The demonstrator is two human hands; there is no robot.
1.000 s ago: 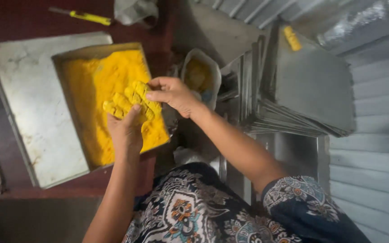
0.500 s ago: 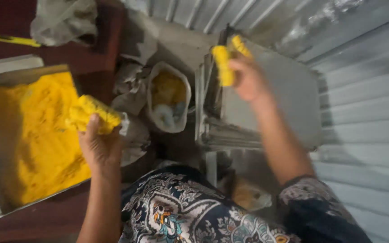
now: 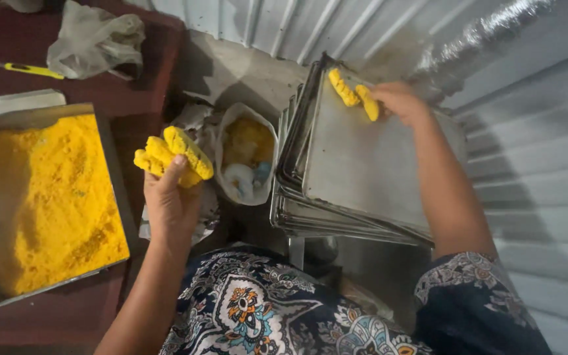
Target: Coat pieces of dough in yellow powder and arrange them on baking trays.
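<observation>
The left hand is raised palm up above the dark red table, and a small heap of yellow crumbed sticks is cupped on its curled fingers, so that none slide off. The right hand is stretched out to the far right, closed lightly on a stick that is pressed down at the far corner of the top metal tray; a second stick lies just beside it there, touching the tray.

The largest thing is the stack of metal trays, set tilted on a stand at the right, the top one bare except for those two sticks. At the left, a shallow pan is spread with loose yellow crumbs, kept within easy reach of the left hand. Between pan and stack, an open plastic bag with yellow and pale contents is seen. A crumpled plastic bag lies at the far left, and near it a small yellow-handled tool.
</observation>
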